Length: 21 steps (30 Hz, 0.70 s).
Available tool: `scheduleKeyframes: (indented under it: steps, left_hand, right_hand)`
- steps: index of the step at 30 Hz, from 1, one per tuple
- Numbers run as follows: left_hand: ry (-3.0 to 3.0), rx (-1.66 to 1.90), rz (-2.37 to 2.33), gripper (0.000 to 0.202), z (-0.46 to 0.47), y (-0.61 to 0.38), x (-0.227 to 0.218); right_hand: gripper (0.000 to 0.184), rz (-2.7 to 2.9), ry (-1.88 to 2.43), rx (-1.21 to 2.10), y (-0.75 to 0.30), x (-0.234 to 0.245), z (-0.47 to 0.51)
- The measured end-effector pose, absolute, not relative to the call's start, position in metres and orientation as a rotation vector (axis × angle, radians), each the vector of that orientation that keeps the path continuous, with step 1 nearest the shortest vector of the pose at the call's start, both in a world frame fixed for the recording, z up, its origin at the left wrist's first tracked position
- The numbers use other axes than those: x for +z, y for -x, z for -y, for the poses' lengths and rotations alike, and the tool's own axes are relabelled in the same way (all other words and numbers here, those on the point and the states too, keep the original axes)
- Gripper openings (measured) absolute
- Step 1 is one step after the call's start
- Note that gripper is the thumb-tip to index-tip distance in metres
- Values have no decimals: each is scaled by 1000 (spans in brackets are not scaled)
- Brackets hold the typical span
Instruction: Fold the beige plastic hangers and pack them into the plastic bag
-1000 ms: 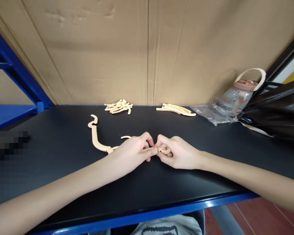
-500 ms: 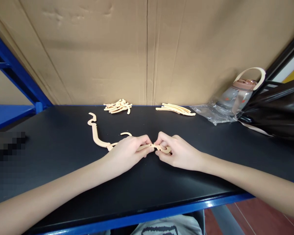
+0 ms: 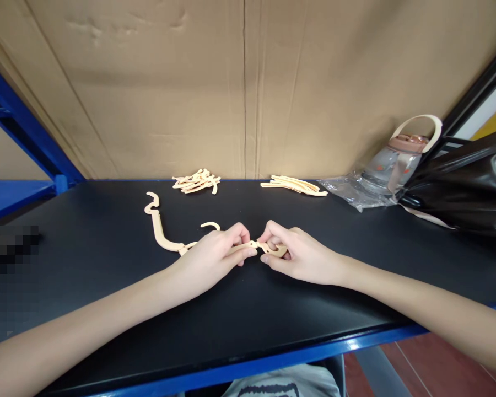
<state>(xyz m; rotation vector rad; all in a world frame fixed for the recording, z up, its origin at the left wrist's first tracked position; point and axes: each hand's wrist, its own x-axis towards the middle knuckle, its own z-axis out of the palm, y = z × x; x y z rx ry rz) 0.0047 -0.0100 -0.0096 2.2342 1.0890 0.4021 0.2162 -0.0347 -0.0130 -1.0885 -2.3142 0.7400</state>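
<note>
My left hand (image 3: 217, 256) and my right hand (image 3: 293, 253) meet at the middle of a black table (image 3: 107, 309). Both pinch pale wooden pieces. The left fingers close on the right end of a long curved wooden strip (image 3: 159, 231), which runs left to a hooked tip. The right fingers close on a small looped wooden piece (image 3: 278, 252), touching the strip's end between my thumbs. A small curved piece (image 3: 210, 225) lies just behind my left hand.
Two piles of wooden pieces, one tangled (image 3: 196, 181) and one of long strips (image 3: 295, 185), lie by the cardboard wall (image 3: 248, 82). At the right stand a handled water bottle (image 3: 397, 157) in clear plastic and a black bag (image 3: 467, 187). Blue shelf frame (image 3: 20, 121) at left.
Both hands stay pinched together on the pieces, with fingers shifting slightly. The view has drifted a little, so everything sits slightly left and higher.
</note>
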Motion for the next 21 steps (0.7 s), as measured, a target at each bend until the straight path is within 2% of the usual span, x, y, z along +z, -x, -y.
scheduleKeyframes:
  steps: [5, 12, 21]
  left_hand:
    - [-2262, 359, -1157, 29, 11, -6, -8]
    - [-2263, 388, -1168, 33, 11, -5, -10]
    - [-2275, 409, -1178, 32, 10, -8, -12]
  right_hand:
    - [9, 2233, 1046, 855, -217, -13, 34]
    - [15, 1965, 945, 1165, -216, -22, 27]
    - [17, 1811, 989, 1306, -213, -18, 23]
